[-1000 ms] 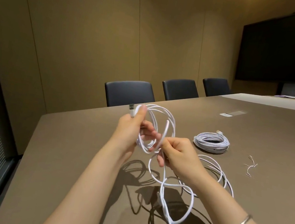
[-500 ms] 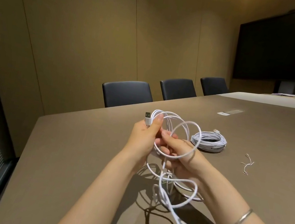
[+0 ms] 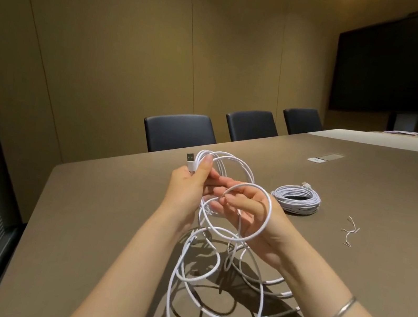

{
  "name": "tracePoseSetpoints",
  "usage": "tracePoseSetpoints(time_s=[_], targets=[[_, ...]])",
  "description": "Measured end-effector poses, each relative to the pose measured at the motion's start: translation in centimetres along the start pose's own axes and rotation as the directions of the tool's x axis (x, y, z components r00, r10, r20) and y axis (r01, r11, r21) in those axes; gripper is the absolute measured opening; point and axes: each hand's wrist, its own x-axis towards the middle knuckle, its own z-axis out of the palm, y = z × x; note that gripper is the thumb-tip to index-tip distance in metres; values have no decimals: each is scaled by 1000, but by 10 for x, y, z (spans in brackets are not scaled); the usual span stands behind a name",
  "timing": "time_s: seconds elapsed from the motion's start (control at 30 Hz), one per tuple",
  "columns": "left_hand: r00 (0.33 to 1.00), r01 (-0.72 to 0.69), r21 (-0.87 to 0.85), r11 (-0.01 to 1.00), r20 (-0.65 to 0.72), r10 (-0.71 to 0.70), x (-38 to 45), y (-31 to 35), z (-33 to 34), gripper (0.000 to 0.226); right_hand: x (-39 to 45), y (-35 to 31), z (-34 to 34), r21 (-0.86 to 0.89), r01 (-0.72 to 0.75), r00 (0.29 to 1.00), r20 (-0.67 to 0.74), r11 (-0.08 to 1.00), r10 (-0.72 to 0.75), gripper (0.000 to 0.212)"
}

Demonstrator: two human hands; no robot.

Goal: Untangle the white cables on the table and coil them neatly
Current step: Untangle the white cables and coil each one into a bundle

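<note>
- The left hand (image 3: 188, 182) grips a few loops of the cable (image 3: 218, 245) above the table (image 3: 99, 209), thumb pressed by the USB plug (image 3: 190, 161).
- The right hand (image 3: 248, 214) pinches one loop, which circles its fingers.
- The loose rest hangs down and sprawls on the table below the hands.
- A finished coil (image 3: 296, 199) lies well to the right, with a twist tie (image 3: 350, 231) beyond it.
</note>
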Motion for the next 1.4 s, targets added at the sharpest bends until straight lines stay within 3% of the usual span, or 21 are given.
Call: tracePoseSetpoints(time_s=[0.13,0.27,0.4,0.53,0.63,0.7,0.77,0.87,1.03,1.23,1.4], targets=[[999,-17,-7,1000,45,17,-4,1,4,41,2,9,3,8,18,991,-129,1000,-17,31],[990,-23,44,999,143,16,-10,0,12,46,1,13,6,-101,-53,977,-209,993,30,29],[976,2,-29,1000,218,4,-12,2,15,50,1,12,5,-136,-115,964,-253,984,78,35],[974,-6,2,1000,228,6,-13,2,15,53,2,15,7,-56,-126,957,-268,990,106,27],[986,34,-69,997,168,-22,-10,4,13,47,-1,10,4,-145,-157,977,-167,977,132,22],[995,41,-181,983,97,-23,-4,7,7,42,-4,2,-2,-355,-201,977,-137,913,161,17],[1000,25,-237,971,18,-21,4,8,-5,42,-6,-3,-11,-577,-240,971,-153,781,184,16],[997,30,-295,955,-61,-50,15,10,-28,43,-3,2,-22,-761,-294,955,-257,578,148,13],[991,18,-365,931,-116,-65,23,9,-54,43,11,14,-55,-801,-472,839,-536,369,-92,11],[989,22,-392,920,-124,-77,25,9,-64,43,14,12,-85,-676,-478,651,-702,561,-290,14],[982,0,-401,916,-174,-76,25,15,-73,43,14,12,-102,-631,-521,575,-757,574,-310,10]])
